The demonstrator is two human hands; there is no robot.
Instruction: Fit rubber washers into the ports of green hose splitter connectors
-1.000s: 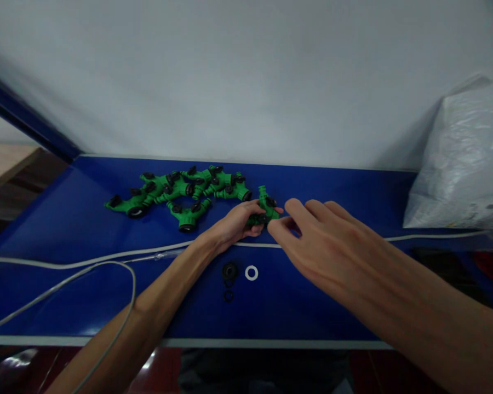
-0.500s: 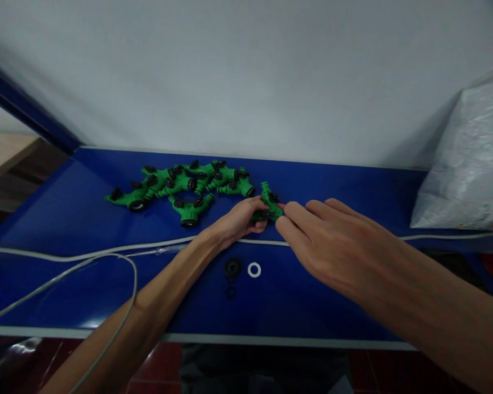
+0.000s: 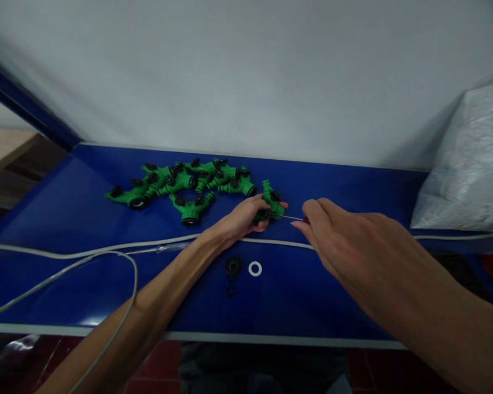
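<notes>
Between the middle of the blue surface (image 3: 312, 306) and its back edge, a green forked fitting (image 3: 276, 208) is gripped by the left hand (image 3: 248, 212), the fingers closed around it. A tool with a thin metal shaft (image 3: 292, 218) is held in the closed right hand (image 3: 337, 230), its red handle mostly hidden; the shaft is pointed at the fitting, but whether contact is made cannot be told. Toward the back left corner, more green fittings (image 3: 181, 181) are clustered. Nearer the front edge, a white ring (image 3: 250, 268) is laid just beside black round parts (image 3: 233, 266). By the right edge, a plastic-wrapped bundle (image 3: 468, 175) is seen
</notes>
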